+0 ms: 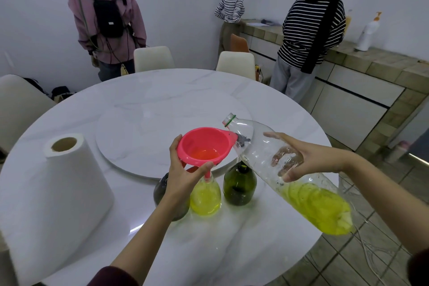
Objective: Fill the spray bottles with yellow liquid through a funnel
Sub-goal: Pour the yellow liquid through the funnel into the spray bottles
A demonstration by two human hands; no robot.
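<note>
A pink funnel (204,145) sits with its stem in the neck of a clear bottle (205,197) nearly full of yellow liquid. A little liquid pools in the funnel. My left hand (183,174) grips the funnel's rim and stem. My right hand (299,158) holds a large clear plastic bottle (308,195), tilted with its open mouth raised past the funnel's edge; the yellow liquid sits in its lower end. A dark green bottle (239,187) stands right of the filled one. Another dark bottle (162,195) stands left, partly hidden by my left arm.
A big paper towel roll (58,195) stands on the left of the round white marble table (232,251), which has a turntable (144,132) in the middle. Chairs ring the table. Three people stand at the back, two at a tiled counter (371,65) on the right.
</note>
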